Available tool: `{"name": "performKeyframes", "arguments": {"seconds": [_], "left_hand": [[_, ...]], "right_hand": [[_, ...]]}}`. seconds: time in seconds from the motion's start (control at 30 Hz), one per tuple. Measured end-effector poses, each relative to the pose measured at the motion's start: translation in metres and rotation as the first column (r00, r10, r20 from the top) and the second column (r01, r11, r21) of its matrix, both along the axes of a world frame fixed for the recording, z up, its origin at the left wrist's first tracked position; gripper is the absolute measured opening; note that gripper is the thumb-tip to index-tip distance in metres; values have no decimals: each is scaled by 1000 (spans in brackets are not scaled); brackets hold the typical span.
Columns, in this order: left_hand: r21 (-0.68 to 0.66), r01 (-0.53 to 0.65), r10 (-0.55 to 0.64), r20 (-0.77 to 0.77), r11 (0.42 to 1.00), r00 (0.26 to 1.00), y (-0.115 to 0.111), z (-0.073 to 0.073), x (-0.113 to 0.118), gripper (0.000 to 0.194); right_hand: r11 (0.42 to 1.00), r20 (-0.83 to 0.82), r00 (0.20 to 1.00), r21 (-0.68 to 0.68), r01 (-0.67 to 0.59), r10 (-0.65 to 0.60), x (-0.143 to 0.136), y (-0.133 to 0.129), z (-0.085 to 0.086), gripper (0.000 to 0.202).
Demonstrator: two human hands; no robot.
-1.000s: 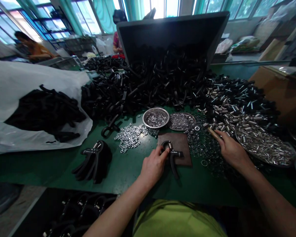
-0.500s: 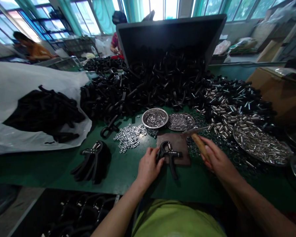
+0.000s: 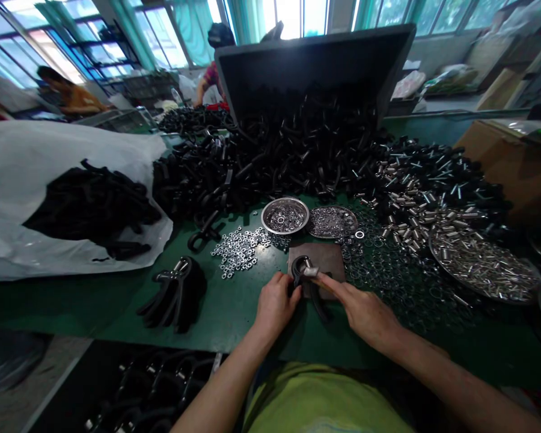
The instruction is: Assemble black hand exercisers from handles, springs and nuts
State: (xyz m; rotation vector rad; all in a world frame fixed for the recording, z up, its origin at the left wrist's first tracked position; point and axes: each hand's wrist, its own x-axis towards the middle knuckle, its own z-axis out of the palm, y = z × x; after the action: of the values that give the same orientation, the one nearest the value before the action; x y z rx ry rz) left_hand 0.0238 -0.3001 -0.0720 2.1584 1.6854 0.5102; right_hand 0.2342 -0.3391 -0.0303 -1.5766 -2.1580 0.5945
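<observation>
In the head view, a black hand grip exerciser (image 3: 317, 300) with a metal spring lies on a brown square block (image 3: 336, 258). My left hand (image 3: 274, 304) is closed on its left side and presses it against the block. My right hand (image 3: 365, 310) is wrapped round a hammer, whose metal head (image 3: 311, 272) is over the exerciser's middle, just beside the spring. Most of the hammer's wooden handle is hidden by my fingers. To the left stands a row of several assembled grip exercisers (image 3: 175, 294).
Loose nuts (image 3: 237, 252) lie left of the block. Behind it are a metal bowl (image 3: 285, 201) and a plate (image 3: 333, 222) of small parts. Springs (image 3: 406, 210), washers and a tray of pins (image 3: 487, 264) spread right. Black handles (image 3: 270, 156) heap before a grey bin (image 3: 315, 66).
My right hand has moved left and brought the hammer down from right of the block onto the grip exerciser. My left hand keeps its hold. The view has shifted slightly.
</observation>
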Motion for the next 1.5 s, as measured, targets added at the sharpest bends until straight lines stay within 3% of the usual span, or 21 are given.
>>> {"name": "performKeyframes", "arguments": {"seconds": [0.07, 0.13, 0.23, 0.3, 0.37, 0.47, 0.53, 0.6, 0.67, 0.8, 0.93, 0.97, 1.03, 1.13, 1.2, 1.33, 1.5], "left_hand": [[-13, -5, 5, -8, 1000, 1000, 0, 1, 0, 17], [-26, 4, -3, 16, 1000, 1000, 1, 2, -2, 17], [-66, -13, 22, 140, 998, 990, 4, 6, -6, 20], [-173, -39, 94, 322, 984, 942, 6, 9, -6, 23], [-359, 2, 211, 554, 933, 805, 7, 11, -1, 30], [-604, 186, 450, 735, 775, 508, 3, 12, 13, 43], [-672, 280, 569, 734, 685, 371, -5, 12, 24, 48], [-683, 309, 604, 730, 662, 320, -16, 14, 31, 51], [-666, 296, 559, 741, 685, 372, -25, 20, 33, 50], [-567, 295, 333, 749, 769, 572, -23, 40, 23, 45], [-263, 159, 35, 605, 952, 795, 30, 52, 17, 30], [-141, 116, -29, 504, 983, 863, 50, 52, 19, 26], [87, 112, -128, 211, 990, 969, 93, 48, 29, 18], [233, 248, -201, -207, 941, 957, 147, 38, 55, 17], [238, 315, -220, -353, 919, 909, 170, 31, 74, 18], [221, 376, -270, -395, 900, 878, 190, 21, 101, 22], [189, 404, -310, -387, 895, 868, 191, 13, 108, 26]], "right_hand": [[998, 70, 996, -36, -55, 57, 2, 1, -9, 69], [999, 77, 997, 24, -21, 19, 10, 1, -14, 61], [974, 171, 968, 168, 154, -183, 37, 0, -17, 49], [919, 309, 879, 272, 284, -363, 61, -2, -20, 45], [861, 444, 747, 363, 355, -495, 84, -4, -26, 44], [823, 562, 602, 427, 375, -567, 108, -6, -39, 43], [827, 589, 583, 439, 351, -560, 116, -2, -45, 41], [845, 566, 637, 439, 304, -523, 116, 8, -46, 37], [867, 493, 741, 432, 246, -456, 109, 24, -41, 34], [914, 321, 913, 389, 113, -250, 81, 78, -24, 31], [962, 339, 934, 274, 14, -110, 48, 145, -17, 28], [970, 379, 920, 243, 11, -105, 42, 161, -18, 27], [979, 431, 897, 202, 16, -103, 33, 187, -24, 24], [986, 461, 882, 168, 20, -97, 26, 209, -35, 17], [988, 476, 874, 153, 27, -98, 24, 214, -40, 15], [986, 490, 862, 154, 59, -128, 27, 211, -41, 21], [993, 486, 870, 111, 39, -89, 30, 208, -37, 20]]}}
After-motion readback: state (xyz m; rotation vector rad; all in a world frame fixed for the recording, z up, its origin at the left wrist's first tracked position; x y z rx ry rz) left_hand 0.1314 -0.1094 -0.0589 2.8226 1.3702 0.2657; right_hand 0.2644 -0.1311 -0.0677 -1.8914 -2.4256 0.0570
